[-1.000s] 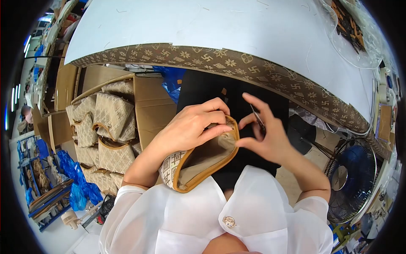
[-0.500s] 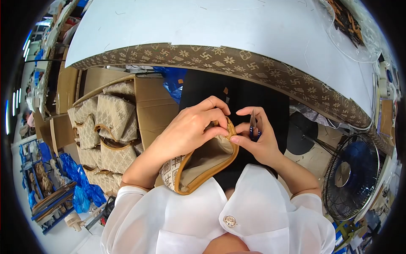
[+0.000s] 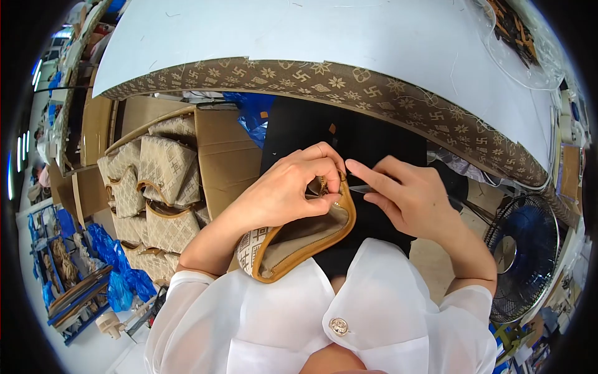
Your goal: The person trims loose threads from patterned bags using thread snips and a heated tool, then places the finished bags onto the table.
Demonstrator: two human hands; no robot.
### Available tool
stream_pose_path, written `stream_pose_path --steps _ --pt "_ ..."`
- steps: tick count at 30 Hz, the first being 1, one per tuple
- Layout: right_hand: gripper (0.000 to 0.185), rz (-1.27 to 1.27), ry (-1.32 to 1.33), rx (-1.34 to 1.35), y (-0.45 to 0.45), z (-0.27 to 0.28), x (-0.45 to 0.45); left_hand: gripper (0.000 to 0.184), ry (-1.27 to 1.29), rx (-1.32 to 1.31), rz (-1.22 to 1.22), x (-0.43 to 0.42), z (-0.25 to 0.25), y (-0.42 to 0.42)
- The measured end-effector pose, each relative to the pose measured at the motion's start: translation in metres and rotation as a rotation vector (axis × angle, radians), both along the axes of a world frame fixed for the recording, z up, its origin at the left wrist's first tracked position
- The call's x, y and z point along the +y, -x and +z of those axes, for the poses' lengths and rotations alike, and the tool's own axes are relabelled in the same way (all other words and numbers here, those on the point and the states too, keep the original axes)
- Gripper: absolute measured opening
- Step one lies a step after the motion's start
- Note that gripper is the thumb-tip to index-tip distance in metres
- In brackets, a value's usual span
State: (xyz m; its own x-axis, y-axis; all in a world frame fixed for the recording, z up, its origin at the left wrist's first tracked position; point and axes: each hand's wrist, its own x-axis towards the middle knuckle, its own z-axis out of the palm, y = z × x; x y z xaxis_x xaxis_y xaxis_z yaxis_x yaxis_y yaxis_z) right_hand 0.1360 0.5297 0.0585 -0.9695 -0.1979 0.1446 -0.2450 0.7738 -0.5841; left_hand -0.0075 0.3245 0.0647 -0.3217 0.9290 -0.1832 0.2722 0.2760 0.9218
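Note:
A beige patterned pouch (image 3: 305,235) with a tan edge and a zip lies against my front, its mouth gaping open towards me. My left hand (image 3: 283,190) pinches the zip end of the pouch at its upper right corner. In my right hand (image 3: 411,199) is a small pair of scissors (image 3: 359,188); only the pale blade shows, pointing at the tan edge beside my left fingertips. The handles are hidden behind my right fingers. Whether the blade touches the pouch I cannot tell.
A cardboard box (image 3: 227,149) on the left holds several similar pouches (image 3: 165,165). Ahead is a white-topped table (image 3: 299,31) with loose threads and a patterned front edge. A black fan (image 3: 526,258) stands close on the right. Blue plastic bags (image 3: 121,274) lie at far left.
My right hand has turned over, back upward, bringing the scissors' blade from pointing upward to the pouch's corner. My left hand keeps its pinch on the pouch.

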Motion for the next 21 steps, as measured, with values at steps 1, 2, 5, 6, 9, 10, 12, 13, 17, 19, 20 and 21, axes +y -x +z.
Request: stream_pose_path --steps 1,2,5,6,9,10,12,13,17,19,20,21 --pt "0.055 0.004 -0.001 0.0 0.001 0.005 0.001 0.013 -0.001 -0.001 -0.006 0.001 0.0 0.0" --pt "0.052 0.035 -0.079 0.015 0.001 0.01 0.002 0.014 -0.002 -0.002 -0.012 0.002 0.0 0.0" --pt "0.047 0.099 -0.233 0.05 0.003 0.019 0.002 0.013 0.005 0.004 -0.017 0.005 0.0 0.0" --pt "0.048 0.127 -0.278 0.057 0.003 0.021 0.002 0.013 0.013 0.01 -0.02 0.005 0.0 -0.001" --pt "0.049 0.188 -0.365 0.073 0.005 0.026 0.001 0.014 0.02 0.022 -0.022 0.006 -0.001 -0.001" --pt "0.049 0.205 -0.401 0.067 0.006 0.028 0.0 0.014 0.017 0.028 -0.025 0.006 -0.002 0.0" --pt "0.049 0.236 -0.474 0.054 0.007 0.03 -0.002 0.014 0.015 0.034 -0.028 0.005 -0.003 0.0" --pt "0.049 0.236 -0.474 0.053 0.006 0.029 -0.003 0.014 0.009 0.039 -0.027 0.005 -0.003 0.0" --pt "0.048 0.215 -0.484 0.063 0.004 0.026 -0.007 0.014 -0.001 0.041 -0.024 0.004 -0.005 0.002" --pt "0.048 0.199 -0.491 0.067 0.003 0.027 -0.009 0.014 0.003 0.026 -0.027 0.004 -0.005 0.003" --pt "0.048 0.19 -0.496 0.069 0.003 0.028 -0.01 0.014 0.002 0.025 -0.026 0.004 -0.005 0.003" --pt "0.048 0.19 -0.498 0.068 0.002 0.027 -0.01 0.014 0.0 0.025 -0.022 0.004 -0.005 0.003"
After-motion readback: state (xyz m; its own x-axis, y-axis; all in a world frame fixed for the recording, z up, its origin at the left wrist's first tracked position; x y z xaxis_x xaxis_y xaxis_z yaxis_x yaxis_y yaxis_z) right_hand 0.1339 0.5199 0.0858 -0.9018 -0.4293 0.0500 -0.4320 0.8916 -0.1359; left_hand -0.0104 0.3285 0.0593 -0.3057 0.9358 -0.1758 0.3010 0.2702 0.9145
